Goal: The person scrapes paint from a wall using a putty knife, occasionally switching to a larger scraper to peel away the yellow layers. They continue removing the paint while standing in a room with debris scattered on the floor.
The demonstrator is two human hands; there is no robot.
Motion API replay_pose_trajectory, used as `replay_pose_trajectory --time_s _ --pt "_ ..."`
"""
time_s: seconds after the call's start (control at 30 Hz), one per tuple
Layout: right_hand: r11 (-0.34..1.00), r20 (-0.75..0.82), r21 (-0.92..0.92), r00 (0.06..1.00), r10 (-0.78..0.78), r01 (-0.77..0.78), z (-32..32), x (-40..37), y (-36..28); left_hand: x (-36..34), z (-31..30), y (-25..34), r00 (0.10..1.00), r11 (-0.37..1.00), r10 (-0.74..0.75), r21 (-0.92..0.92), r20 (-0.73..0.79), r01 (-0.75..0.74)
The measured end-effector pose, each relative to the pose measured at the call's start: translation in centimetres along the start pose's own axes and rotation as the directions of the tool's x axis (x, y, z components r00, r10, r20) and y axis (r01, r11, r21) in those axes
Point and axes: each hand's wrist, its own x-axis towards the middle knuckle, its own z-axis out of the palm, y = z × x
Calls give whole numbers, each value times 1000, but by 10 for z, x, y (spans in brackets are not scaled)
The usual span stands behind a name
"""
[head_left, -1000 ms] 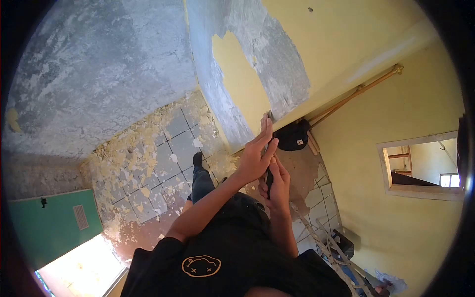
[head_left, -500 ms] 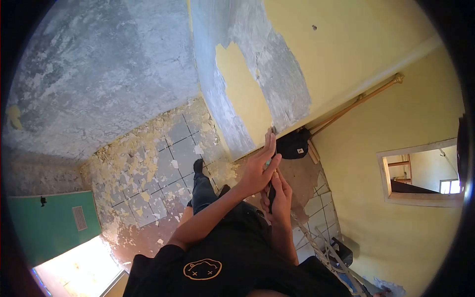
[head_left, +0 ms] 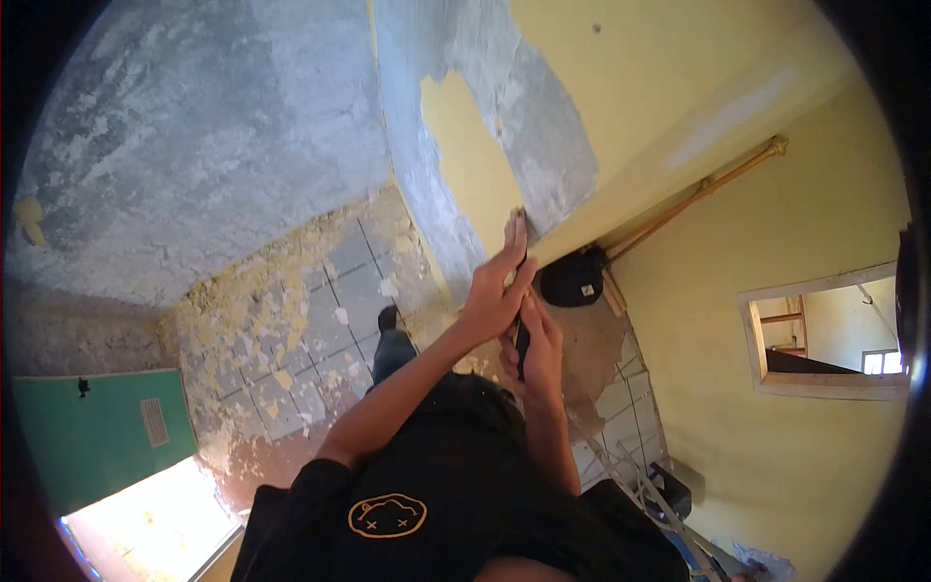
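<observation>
Both hands are on a scraper with a dark handle [head_left: 524,351], its tip [head_left: 521,211] against the wall at the border of yellow paint and bare grey. My right hand [head_left: 543,357] is wrapped round the handle at its lower end. Further up, my left hand [head_left: 493,296] presses along the tool, its fingers stretched toward the tip and its thumb across the shaft. A strip of yellow paint [head_left: 470,145] stands between grey scraped areas [head_left: 548,126] on this wall. The blade itself is mostly hidden by the fingers.
Paint flakes [head_left: 281,378] litter the tiled floor [head_left: 354,291]. A black bag [head_left: 572,279] lies behind the wall's edge, near wooden poles [head_left: 679,211]. A ladder [head_left: 645,500] stands at lower right. A green door [head_left: 102,432] is at left, and the right wall has a framed opening [head_left: 824,335].
Both hands and the scraper have moved up along the wall, and slightly left in view. The grip looks the same, and the camera view has shifted a little.
</observation>
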Motion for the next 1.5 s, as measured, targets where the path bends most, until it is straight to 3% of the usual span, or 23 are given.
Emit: replay_pose_trajectory --time_s 0.13,0.37,0.5,0.57,0.63,0.7,0.77,0.83,0.9,0.97,1.37,1.43,1.5 --pt "999 88 -19 996 -30 32 -11 -13 7 -15 6 -1 998 994 62 88 12 -63" --pt "996 -29 76 999 46 -44 -10 -13 9 -16 7 -1 999 999 -35 -30 14 35" --pt "998 66 -8 996 -67 68 -10 -2 12 -9 7 2 999 999 -38 3 13 38" --pt "997 38 54 998 -48 46 -2 10 2 6 7 6 987 979 -148 -154 -65 136" --pt "997 71 69 997 -41 36 -4 0 3 0 6 5 992 984 -113 -146 -59 104" --pt "999 24 36 1000 -14 13 -7 -14 10 -14 7 1 1000 997 23 75 3 -23" --pt "1000 15 13 1000 -18 18 -16 -2 10 -10 13 -5 998 996 59 66 -24 -57" --pt "999 48 31 999 -25 23 -12 10 3 1 12 -3 991 986 -120 -120 -53 113" --pt "999 7 45 1000 6 -6 -8 -1 2 -5 11 -1 986 972 -160 -182 -35 151" --pt "999 7 44 1000 -3 2 -9 -16 7 -15 11 -3 1000 1000 15 -6 0 -15" --pt "999 -47 50 999 -6 8 3 -2 7 10 -2 -1 999 999 30 13 22 -30" --pt "987 -49 158 999 13 -5 9 0 5 7 -4 0 1000 1000 -6 -7 24 6" --pt "989 -57 146 998 22 -14 6 -12 8 -1 -4 4 999 999 -8 43 53 6"
